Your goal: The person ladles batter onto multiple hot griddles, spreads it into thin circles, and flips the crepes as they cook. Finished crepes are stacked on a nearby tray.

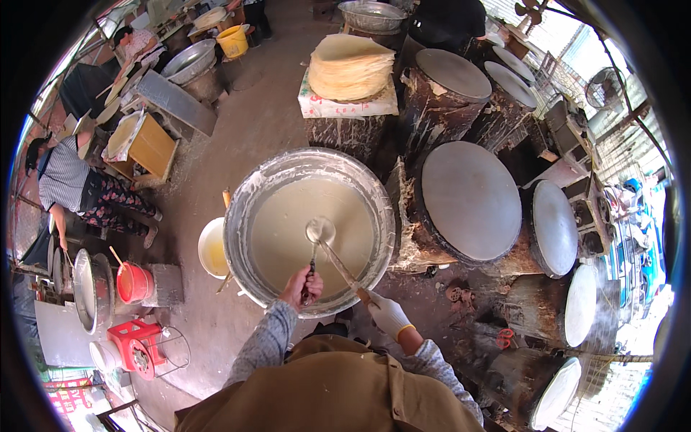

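Note:
A large metal pot [237,209] of pale, creamy liquid [288,216] is in front of me. My bare left hand [299,288] is closed around a dark, narrow handle [312,266] that rises to a round metal ladle head [320,230] over the liquid's middle. My right hand [385,315], in a white glove, grips a wooden handle [345,273] that slants up to the same ladle head; whether these are two utensils overlapping is hard to tell. A white bowl [211,245] of yellow liquid sits left of the pot.
Round griddles [471,201] on rusty stands line my right. A stack of thin flatbreads [349,65] stands beyond the pot. A co-worker [79,183] bends at far left near a red bucket [134,284] and red stool [128,338]; other people work farther back.

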The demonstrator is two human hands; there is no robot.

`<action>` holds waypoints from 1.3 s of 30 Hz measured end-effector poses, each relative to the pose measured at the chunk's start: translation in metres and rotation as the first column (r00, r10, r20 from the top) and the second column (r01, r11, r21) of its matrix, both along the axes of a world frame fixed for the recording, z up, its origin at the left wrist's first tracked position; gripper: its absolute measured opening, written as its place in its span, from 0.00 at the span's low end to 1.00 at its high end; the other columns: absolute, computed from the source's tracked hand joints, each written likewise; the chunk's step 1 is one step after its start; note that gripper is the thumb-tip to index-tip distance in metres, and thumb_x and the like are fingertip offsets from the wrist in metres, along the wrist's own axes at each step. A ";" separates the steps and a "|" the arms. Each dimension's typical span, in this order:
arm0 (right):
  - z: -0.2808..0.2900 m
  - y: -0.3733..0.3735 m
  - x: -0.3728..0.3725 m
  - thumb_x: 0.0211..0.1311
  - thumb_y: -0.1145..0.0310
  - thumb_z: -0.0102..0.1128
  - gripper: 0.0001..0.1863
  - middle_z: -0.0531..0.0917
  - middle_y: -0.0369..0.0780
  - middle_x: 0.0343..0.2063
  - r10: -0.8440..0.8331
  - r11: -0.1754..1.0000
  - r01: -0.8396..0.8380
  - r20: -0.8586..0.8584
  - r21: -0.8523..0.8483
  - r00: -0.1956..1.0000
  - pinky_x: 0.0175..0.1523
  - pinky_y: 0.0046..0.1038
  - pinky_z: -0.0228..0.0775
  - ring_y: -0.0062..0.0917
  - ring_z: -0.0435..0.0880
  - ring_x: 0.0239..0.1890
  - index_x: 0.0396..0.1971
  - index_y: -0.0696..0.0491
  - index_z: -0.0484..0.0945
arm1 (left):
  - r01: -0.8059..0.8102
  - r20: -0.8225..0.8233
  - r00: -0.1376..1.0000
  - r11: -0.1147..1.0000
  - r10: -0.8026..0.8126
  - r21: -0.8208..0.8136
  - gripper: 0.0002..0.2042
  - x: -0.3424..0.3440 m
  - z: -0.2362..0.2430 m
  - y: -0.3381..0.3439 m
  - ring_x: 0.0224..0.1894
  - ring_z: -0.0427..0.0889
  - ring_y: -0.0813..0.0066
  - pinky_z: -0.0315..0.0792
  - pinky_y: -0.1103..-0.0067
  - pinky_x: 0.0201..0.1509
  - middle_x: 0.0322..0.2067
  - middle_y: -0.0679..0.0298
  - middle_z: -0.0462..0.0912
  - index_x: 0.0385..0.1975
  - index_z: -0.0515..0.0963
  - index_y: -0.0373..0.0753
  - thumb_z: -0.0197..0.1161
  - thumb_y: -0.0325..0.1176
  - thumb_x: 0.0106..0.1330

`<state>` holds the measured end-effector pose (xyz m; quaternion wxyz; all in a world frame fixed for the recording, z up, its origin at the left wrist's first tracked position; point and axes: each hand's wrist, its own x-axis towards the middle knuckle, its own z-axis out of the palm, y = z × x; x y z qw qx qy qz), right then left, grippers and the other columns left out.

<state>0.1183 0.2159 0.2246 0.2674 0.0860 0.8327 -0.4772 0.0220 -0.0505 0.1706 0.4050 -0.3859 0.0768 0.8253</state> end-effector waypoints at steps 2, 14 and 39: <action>0.029 0.001 -0.002 0.68 0.63 0.50 0.25 0.83 0.46 0.26 -0.081 0.989 0.083 0.023 -0.122 0.996 0.34 0.32 0.73 0.34 0.83 0.27 0.64 0.48 0.69 | 0.021 -0.210 0.978 1.000 -0.018 0.012 0.18 -0.003 0.055 -0.013 0.13 0.57 0.88 0.54 0.88 0.14 0.16 0.77 0.58 0.25 0.67 0.42 0.51 0.48 0.73; 0.212 -0.002 -0.042 0.72 0.68 0.48 0.24 0.73 0.29 0.17 -0.154 0.874 0.009 -0.259 -0.486 0.954 0.21 0.16 0.63 0.12 0.70 0.15 0.66 0.50 0.66 | -0.317 -0.710 0.590 0.698 -0.385 -0.642 0.21 -0.026 0.290 -0.062 0.11 0.59 0.84 0.53 0.85 0.13 0.14 0.74 0.60 0.28 0.67 0.45 0.48 0.57 0.73; 0.060 0.093 -0.030 0.67 0.55 0.52 0.21 0.83 0.51 0.31 0.148 0.970 0.013 -0.629 0.244 0.763 0.37 0.44 0.75 0.46 0.83 0.31 0.60 0.34 0.74 | -0.134 -0.159 0.972 0.965 0.172 0.224 0.13 0.039 0.175 0.015 0.16 0.66 0.83 0.65 0.85 0.21 0.18 0.72 0.63 0.27 0.67 0.39 0.55 0.39 0.71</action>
